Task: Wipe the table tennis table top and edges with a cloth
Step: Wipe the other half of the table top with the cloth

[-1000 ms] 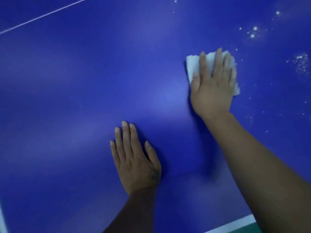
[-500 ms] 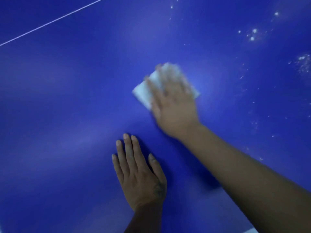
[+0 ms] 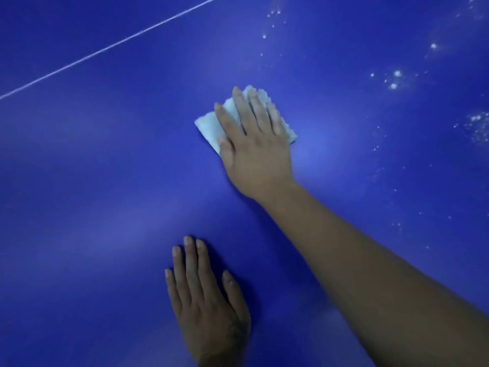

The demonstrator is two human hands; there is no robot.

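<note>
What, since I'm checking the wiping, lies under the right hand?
A white cloth lies under the right hand, pressed flat on the blue table top. Its edges show around the hand; its middle and the table beneath are covered.

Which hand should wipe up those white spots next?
Right. The right hand presses the cloth flat, and the white specks lie on its side. The left hand rests bare on the table top, farther from them.
</note>
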